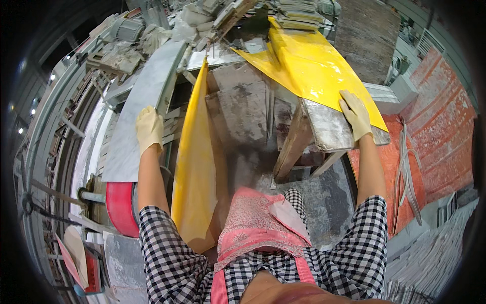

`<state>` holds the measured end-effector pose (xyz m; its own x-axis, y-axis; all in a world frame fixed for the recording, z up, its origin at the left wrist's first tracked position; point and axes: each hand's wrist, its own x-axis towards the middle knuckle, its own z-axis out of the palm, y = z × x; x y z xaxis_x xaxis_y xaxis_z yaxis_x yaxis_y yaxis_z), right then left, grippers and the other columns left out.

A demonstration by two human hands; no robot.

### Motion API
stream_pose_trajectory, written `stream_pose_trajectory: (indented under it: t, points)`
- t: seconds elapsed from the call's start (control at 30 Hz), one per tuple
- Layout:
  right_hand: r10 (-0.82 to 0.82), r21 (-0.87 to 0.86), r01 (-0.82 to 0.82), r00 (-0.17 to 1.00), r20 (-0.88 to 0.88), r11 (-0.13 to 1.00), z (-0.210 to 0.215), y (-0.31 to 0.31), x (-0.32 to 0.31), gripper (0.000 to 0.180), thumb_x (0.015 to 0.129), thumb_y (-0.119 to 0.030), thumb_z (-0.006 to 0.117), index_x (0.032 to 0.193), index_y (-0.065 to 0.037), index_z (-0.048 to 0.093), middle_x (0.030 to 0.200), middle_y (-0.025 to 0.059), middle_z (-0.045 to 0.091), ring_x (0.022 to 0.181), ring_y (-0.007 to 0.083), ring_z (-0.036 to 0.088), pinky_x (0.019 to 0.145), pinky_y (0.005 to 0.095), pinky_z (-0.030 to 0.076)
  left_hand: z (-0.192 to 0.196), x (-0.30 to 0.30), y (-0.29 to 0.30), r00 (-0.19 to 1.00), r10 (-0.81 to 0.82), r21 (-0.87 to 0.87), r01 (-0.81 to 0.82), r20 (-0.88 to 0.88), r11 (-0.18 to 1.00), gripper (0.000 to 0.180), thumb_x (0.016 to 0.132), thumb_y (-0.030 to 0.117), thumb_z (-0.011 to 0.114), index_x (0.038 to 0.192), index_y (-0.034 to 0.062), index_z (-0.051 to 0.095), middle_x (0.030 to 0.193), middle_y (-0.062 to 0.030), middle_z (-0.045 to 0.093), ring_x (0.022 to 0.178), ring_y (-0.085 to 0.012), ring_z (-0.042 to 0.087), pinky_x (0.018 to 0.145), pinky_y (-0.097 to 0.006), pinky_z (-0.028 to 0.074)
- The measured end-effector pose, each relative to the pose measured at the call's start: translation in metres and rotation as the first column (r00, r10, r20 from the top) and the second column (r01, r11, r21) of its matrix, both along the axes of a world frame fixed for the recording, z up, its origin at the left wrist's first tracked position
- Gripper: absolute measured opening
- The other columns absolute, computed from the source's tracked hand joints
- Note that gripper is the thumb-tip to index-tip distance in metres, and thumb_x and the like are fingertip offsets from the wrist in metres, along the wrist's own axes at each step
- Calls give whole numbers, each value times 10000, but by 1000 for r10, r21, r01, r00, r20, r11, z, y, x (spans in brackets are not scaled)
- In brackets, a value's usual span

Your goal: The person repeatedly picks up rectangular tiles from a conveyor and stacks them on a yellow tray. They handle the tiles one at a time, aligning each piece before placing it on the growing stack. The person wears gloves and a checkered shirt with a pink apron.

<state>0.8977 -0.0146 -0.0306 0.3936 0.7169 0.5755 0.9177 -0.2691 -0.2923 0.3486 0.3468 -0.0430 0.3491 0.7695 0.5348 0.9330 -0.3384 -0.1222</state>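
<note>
At the left, my left hand [150, 129], in a pale cream glove, is at the right edge of a long grey-white marbled slab [134, 109]. Its fingers are curled over the slab, and the side of that grip facing away is hidden. On the right, my right hand [356, 115], gloved alike, lies flat with fingers stretched on a glossy yellow sheet [324, 63]. That sheet drapes over a worn wooden bench [329, 129]. Between my arms hangs another yellow sheet [192, 157], upright along the slab's side.
A red roller or belt end [121, 207] sits beneath the slab's near end. Stacked thin pieces [298, 14] stand on the far yellow sheet. Orange-red sheeting [435, 116] with a bundle of pale straps [405, 172] lies right. A motor [126, 30] and rubble are far left.
</note>
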Motion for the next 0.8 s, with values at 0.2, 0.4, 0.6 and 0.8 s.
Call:
stream_pose_trajectory:
  t: [0.2, 0.4, 0.6, 0.8]
  points:
    - [43, 48, -44, 999, 16, 998, 6, 2, -8, 384, 994, -318, 586, 1297, -94, 657, 1266, 201, 647, 1182, 398, 572, 1027, 456, 429, 0, -3, -3, 1000, -7, 11, 7, -23, 1000, 328, 881, 264, 695, 1101, 37, 608, 1119, -147, 670, 1106, -314, 636, 956, -424, 503]
    - [-25, -64, 28, 999, 47, 998, 6, -1, -7, 401, 1020, -288, 592, 1362, -81, 625, 1425, 168, 599, 1348, 352, 515, 1130, 408, 383, 2, 1, -5, 999, 21, -6, -21, -24, 1000, 340, 879, 275, 704, 1101, 37, 606, 1106, -145, 670, 1103, -304, 638, 952, -412, 503]
    - [8, -31, -7, 999, 49, 1000, 5, 0, -5, 382, 1020, -276, 591, 1336, -66, 636, 1390, 172, 617, 1319, 352, 536, 1112, 404, 397, 2, 0, -5, 1000, 5, 15, -4, -30, 1000, 333, 877, 287, 708, 1082, 43, 609, 1100, -140, 672, 1098, -297, 635, 954, -403, 494]
    - [6, -8, -6, 1000, 9, 1000, 7, -1, -8, 399, 1002, -324, 578, 1318, -91, 651, 1320, 185, 640, 1223, 381, 563, 1057, 436, 422, 0, -1, -4, 999, 11, 29, -10, -36, 1000, 338, 881, 297, 710, 1084, 46, 611, 1101, -135, 672, 1104, -296, 628, 963, -406, 488]
